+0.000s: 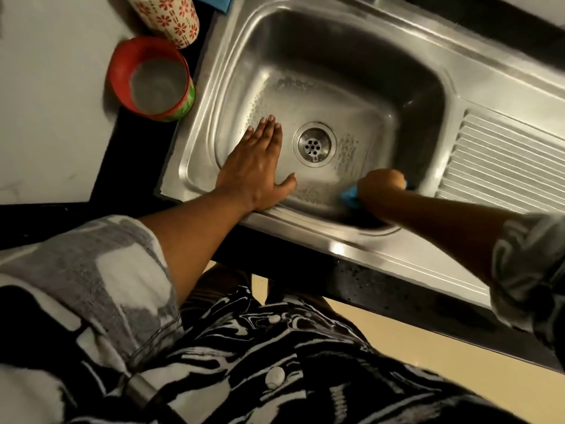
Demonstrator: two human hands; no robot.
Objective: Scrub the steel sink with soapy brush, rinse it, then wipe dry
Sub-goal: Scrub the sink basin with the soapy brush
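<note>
The steel sink (pixel 342 53) fills the upper middle of the view, its round drain (pixel 314 144) near the middle of the basin floor. Water droplets cover the floor around the drain. My left hand (pixel 255 165) lies flat with straight fingers on the basin's left inner slope, its wrist over the front rim. My right hand (pixel 380 186) grips a blue cloth (pixel 351 195) and presses it against the basin's front right corner. Most of the cloth is hidden under that hand.
A red and green cup (pixel 153 79) with a steel lining stands on the counter left of the sink. Behind it stands a flower-patterned cup (pixel 169 16). A ribbed drainboard (pixel 501 160) lies right of the basin. Something blue (pixel 214 1) sits at the sink's back left corner.
</note>
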